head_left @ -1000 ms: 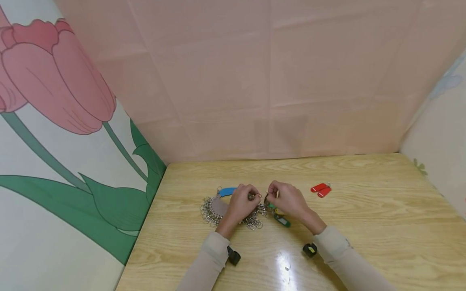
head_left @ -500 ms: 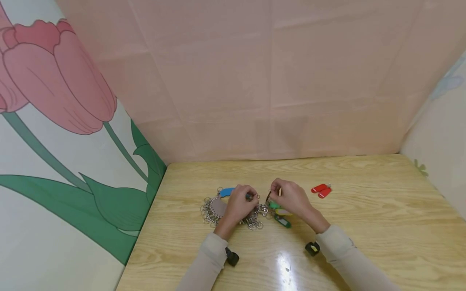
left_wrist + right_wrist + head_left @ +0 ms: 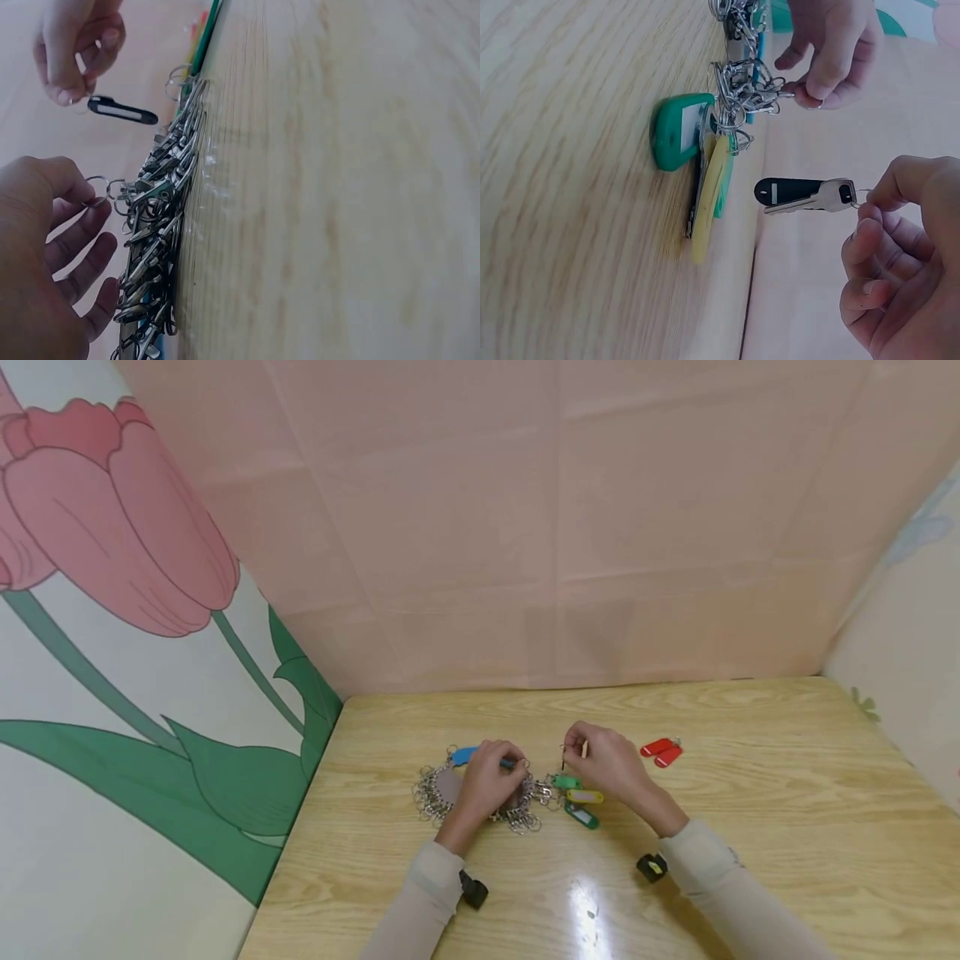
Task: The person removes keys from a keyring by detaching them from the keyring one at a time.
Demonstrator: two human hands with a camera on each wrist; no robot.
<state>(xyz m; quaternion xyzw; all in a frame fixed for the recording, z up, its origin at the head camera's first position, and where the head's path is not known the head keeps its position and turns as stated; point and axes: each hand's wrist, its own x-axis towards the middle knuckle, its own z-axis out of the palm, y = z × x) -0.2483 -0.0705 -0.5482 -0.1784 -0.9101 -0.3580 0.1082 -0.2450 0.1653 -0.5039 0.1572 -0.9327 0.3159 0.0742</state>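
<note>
A large cluster of metal snap hooks and split rings fans out around a brownish-grey curved panel. Over the cluster, my left hand pinches one metal ring between thumb and forefinger. To its right, my right hand pinches the thin ring of a black key tag, with a silver key hanging beside the tag. Tag and key are in the air, apart from the cluster. On the cluster's right side lie a yellow key tag, a dark green tag and a brighter green tag.
Two red key tags lie farther right on the wood-grain table. A blue piece sits at the back of the cluster. A pink sheet hangs behind the table, and a tulip-painted wall stands at left.
My right hand has moved up and to the right with the black key tag, uncovering the green and yellow tags. My left hand has shifted slightly left, still pinching its ring.
</note>
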